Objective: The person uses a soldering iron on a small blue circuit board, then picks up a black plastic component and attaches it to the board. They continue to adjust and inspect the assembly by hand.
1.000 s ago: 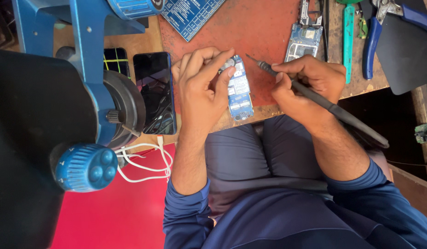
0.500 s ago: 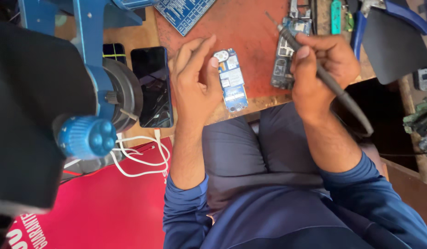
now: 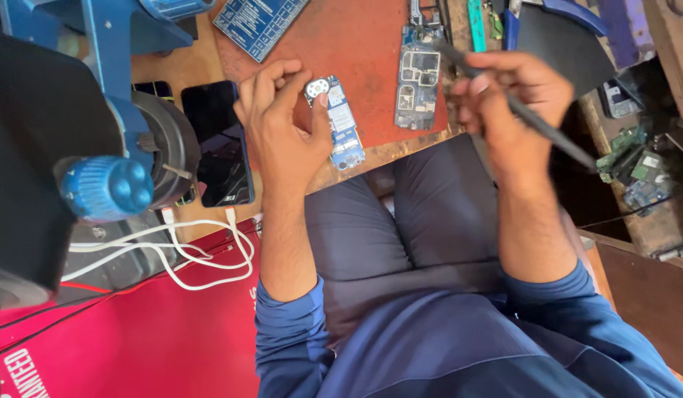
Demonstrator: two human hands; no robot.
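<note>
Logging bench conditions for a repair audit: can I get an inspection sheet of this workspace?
Surface: wooden bench with a red-brown mat.
Job's things: small blue circuit board; dark pen-like tool.
Clutter: second circuit board, blue grid plate, dark phone, blue microscope stand.
Hands: left hand holds the small board; right hand grips the tool.
Cables: white cables coiled at left.
Surroundings: loose boards at right.
</note>
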